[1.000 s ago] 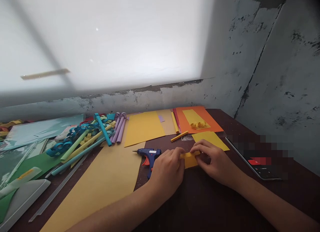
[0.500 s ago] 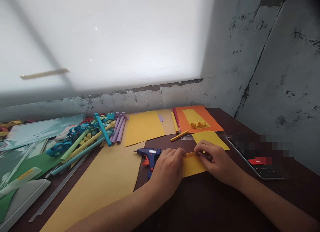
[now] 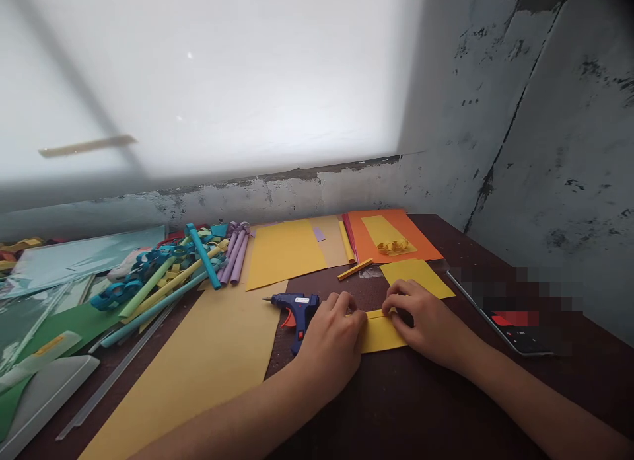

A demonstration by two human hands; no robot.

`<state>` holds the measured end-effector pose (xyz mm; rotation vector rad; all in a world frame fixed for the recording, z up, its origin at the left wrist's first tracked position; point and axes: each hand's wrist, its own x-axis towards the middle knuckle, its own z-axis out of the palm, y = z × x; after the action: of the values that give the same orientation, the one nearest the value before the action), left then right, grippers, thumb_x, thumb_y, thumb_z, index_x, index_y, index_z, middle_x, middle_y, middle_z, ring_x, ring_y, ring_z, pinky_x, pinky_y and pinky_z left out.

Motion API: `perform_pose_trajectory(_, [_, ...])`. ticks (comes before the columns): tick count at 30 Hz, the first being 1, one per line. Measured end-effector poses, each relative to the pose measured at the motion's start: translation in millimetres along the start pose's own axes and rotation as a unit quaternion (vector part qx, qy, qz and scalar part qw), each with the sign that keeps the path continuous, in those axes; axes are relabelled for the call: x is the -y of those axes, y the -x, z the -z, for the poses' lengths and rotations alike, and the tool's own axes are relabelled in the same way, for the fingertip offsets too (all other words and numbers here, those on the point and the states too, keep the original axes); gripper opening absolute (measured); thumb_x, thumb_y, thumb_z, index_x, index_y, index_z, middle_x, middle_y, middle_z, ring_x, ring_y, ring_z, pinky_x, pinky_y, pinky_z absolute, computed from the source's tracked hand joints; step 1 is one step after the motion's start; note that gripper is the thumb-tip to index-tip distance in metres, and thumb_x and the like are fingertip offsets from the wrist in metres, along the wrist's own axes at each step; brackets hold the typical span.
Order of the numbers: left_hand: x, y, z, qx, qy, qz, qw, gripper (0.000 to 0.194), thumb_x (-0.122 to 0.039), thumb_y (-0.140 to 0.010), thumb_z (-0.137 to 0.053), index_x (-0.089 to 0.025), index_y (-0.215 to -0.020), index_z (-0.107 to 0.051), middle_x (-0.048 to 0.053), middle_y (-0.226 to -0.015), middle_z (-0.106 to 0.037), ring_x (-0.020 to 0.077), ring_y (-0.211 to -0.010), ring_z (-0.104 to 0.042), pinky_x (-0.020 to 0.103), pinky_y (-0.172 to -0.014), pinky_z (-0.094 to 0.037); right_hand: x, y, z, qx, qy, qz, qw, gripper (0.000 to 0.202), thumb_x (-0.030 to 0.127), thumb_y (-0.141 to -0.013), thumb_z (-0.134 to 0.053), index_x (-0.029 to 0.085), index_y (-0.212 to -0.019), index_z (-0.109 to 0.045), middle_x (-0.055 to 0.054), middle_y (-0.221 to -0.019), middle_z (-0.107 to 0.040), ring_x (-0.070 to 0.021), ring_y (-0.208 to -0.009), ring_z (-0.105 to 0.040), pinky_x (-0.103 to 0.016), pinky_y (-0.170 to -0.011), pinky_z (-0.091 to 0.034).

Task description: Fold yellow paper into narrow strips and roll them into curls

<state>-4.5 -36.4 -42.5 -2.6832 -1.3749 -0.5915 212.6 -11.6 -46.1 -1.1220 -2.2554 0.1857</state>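
A small yellow sheet of paper (image 3: 382, 334) lies on the dark table, with a narrow fold along its far edge. My left hand (image 3: 335, 334) has its curled fingers on the left end of that fold. On the right end, my right hand (image 3: 420, 318) pinches the folded edge between thumb and fingers. A blue glue gun (image 3: 300, 308) with an orange trigger lies just left of my left hand. Beyond my hands sit a folded yellow paper strip (image 3: 355, 269) and another yellow sheet (image 3: 421, 275), the latter partly behind my right hand.
A phone (image 3: 515, 328) lies at the right. Left are a large tan sheet (image 3: 208, 367), purple paper rolls (image 3: 235, 258), a pile of coloured paper rolls and curls (image 3: 163, 275) and clear glue sticks (image 3: 119, 374). An orange sheet (image 3: 426, 245) lies by the wall.
The paper's far edge, raised and orange-looking before, now lies flatter. My fingers have shifted slightly along it, and more of the fold shows between my hands.
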Motion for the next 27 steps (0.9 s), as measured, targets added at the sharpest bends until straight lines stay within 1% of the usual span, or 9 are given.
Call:
perform_pose_trajectory(2, [-1.1, -0.4, 2.2, 0.013, 0.0, -0.013, 1.0, 0.02, -0.006, -0.09, -0.053, -0.018, -0.089, -0.068, 0.009, -0.099, -0.063, 0.0241, -0.09, -0.059, 0.039, -0.08, -0.055, -3.5, 0.8, -2.1, 0.006, 0.006, 0.006, 1.0, 0.026, 0.003, -0.087, -0.057, 0.023, -0.086, -0.073, -0.005, -0.096, -0.069, -0.0226, -0.093, -0.063, -0.039, -0.083, -0.055])
perform_pose_trajectory(4, [-2.5, -0.9, 5.9, 0.035, 0.003, -0.026, 0.999, 0.02, -0.009, -0.093, -0.05, -0.017, -0.087, -0.068, 0.009, -0.093, -0.062, 0.0227, -0.085, -0.059, 0.038, -0.079, -0.055, -5.9, 1.0, -2.5, 0.018, 0.003, 0.011, 1.0, 0.03, 0.001, -0.088, -0.057, 0.024, -0.087, -0.076, -0.004, -0.093, -0.07, -0.0218, -0.091, -0.064, -0.038, -0.081, -0.056])
perform_pose_trajectory(7, [-3.5, -1.2, 13.9, 0.062, 0.012, -0.033, 0.997, 0.02, -0.025, -0.097, -0.054, -0.017, -0.084, -0.067, 0.008, -0.089, -0.061, 0.0233, -0.084, -0.06, 0.039, -0.078, -0.055, -6.6, 1.0, 0.8, 0.027, -0.012, 0.012, 0.999, 0.031, 0.001, -0.089, -0.057, 0.024, -0.089, -0.077, -0.003, -0.089, -0.072, -0.0214, -0.088, -0.065, -0.037, -0.079, -0.056])
perform_pose_trajectory(10, [-1.0, -2.2, 23.5, 0.084, 0.027, -0.03, 0.996, 0.024, -0.04, -0.091, -0.064, -0.017, -0.086, -0.068, 0.008, -0.089, -0.061, 0.0245, -0.087, -0.06, 0.038, -0.078, -0.054, -3.8, 0.9, 8.3, 0.048, -0.052, 0.009, 0.997, 0.03, 0.003, -0.09, -0.057, 0.025, -0.089, -0.078, -0.004, -0.092, -0.073, -0.021, -0.09, -0.065, -0.036, -0.08, -0.055])
perform_pose_trajectory(13, [4.5, -4.6, 31.3, 0.115, 0.048, -0.037, 0.992, 0.03, -0.048, -0.086, -0.069, -0.018, -0.085, -0.069, 0.006, -0.088, -0.061, 0.0236, -0.085, -0.061, 0.036, -0.076, -0.052, 2.2, -0.3, 17.4, 0.091, -0.092, -0.008, 0.992, 0.024, 0.009, -0.09, -0.06, 0.025, -0.085, -0.078, -0.004, -0.093, -0.073, -0.0209, -0.092, -0.064, -0.035, -0.081, -0.054])
perform_pose_trajectory(16, [9.3, -6.7, 34.0, 0.134, 0.07, -0.037, 0.988, 0.026, -0.045, -0.086, -0.069, -0.019, -0.084, -0.071, 0.005, -0.086, -0.062, 0.0222, -0.085, -0.062, 0.033, -0.075, -0.05, 8.9, -2.3, 24.1, 0.122, -0.1, -0.037, 0.987, 0.017, 0.017, -0.091, -0.063, 0.025, -0.088, -0.078, -0.004, -0.093, -0.072, -0.0213, -0.093, -0.063, -0.036, -0.083, -0.052])
perform_pose_trajectory(19, [11.5, -7.4, 32.2, 0.125, 0.079, -0.036, 0.988, 0.022, -0.038, -0.091, -0.063, -0.019, -0.084, -0.073, 0.005, -0.086, -0.063, 0.0208, -0.084, -0.063, 0.032, -0.075, -0.049, 12.8, -3.1, 26.7, 0.135, -0.103, -0.057, 0.984, 0.012, 0.026, -0.092, -0.065, 0.024, -0.094, -0.076, -0.004, -0.095, -0.071, -0.0214, -0.095, -0.063, -0.036, -0.086, -0.051])
perform_pose_trajectory(22, [13.0, -7.9, 29.2, 0.117, 0.094, -0.032, 0.988, 0.024, -0.037, -0.094, -0.06, -0.019, -0.087, -0.074, 0.005, -0.085, -0.064, 0.0205, -0.084, -0.064, 0.031, -0.075, -0.049, 13.6, -2.4, 26.7, 0.146, -0.109, -0.073, 0.98, 0.016, 0.032, -0.09, -0.068, 0.023, -0.101, -0.075, -0.006, -0.101, -0.07, -0.0218, -0.097, -0.063, -0.036, -0.086, -0.051])
perform_pose_trajectory(27, [16.7, -9.1, 25.1, 0.106, 0.113, -0.019, 0.988, 0.024, -0.037, -0.095, -0.06, -0.02, -0.103, -0.076, 0.004, -0.088, -0.067, 0.0207, -0.085, -0.065, 0.031, -0.075, -0.049, 12.9, -2.8, 26.5, 0.143, -0.125, -0.077, 0.979, 0.015, 0.033, -0.091, -0.067, 0.024, -0.101, -0.075, -0.005, -0.1, -0.07, -0.0207, -0.094, -0.064, -0.034, -0.084, -0.05])
